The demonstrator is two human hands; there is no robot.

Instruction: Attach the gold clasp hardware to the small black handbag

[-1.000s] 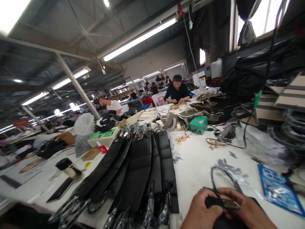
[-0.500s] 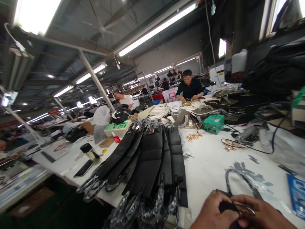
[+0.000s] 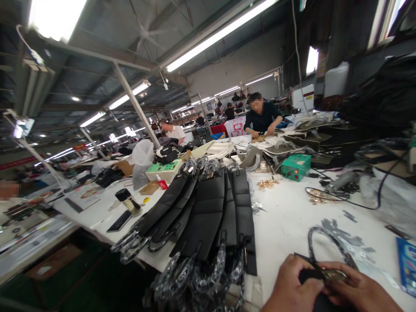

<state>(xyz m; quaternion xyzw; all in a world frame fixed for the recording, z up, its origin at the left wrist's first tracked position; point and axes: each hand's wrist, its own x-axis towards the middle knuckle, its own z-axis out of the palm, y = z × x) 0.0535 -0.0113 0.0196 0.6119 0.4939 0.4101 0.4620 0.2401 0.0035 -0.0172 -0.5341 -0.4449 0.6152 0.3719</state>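
Observation:
At the bottom right, my left hand (image 3: 292, 286) and my right hand (image 3: 357, 290) both grip a black bag piece (image 3: 308, 274) with a brass clasp (image 3: 334, 274) held between the fingertips. Its wrapped handle (image 3: 325, 238) loops up onto the white table (image 3: 286, 225) beyond my hands. To the left of my hands lies a row of several black bags (image 3: 208, 212), their plastic-wrapped handles hanging over the near table edge.
A green box (image 3: 295, 167), gold metal fittings (image 3: 267, 184), a cable and tool (image 3: 341, 182) and grey scraps (image 3: 338, 229) lie on the table. A person in black (image 3: 261, 118) works at the far end; another in white (image 3: 172, 130) sits to the left.
The view has swung to the left and slightly up, showing more of the left benches. My hands stay closed on the bag piece and clasp.

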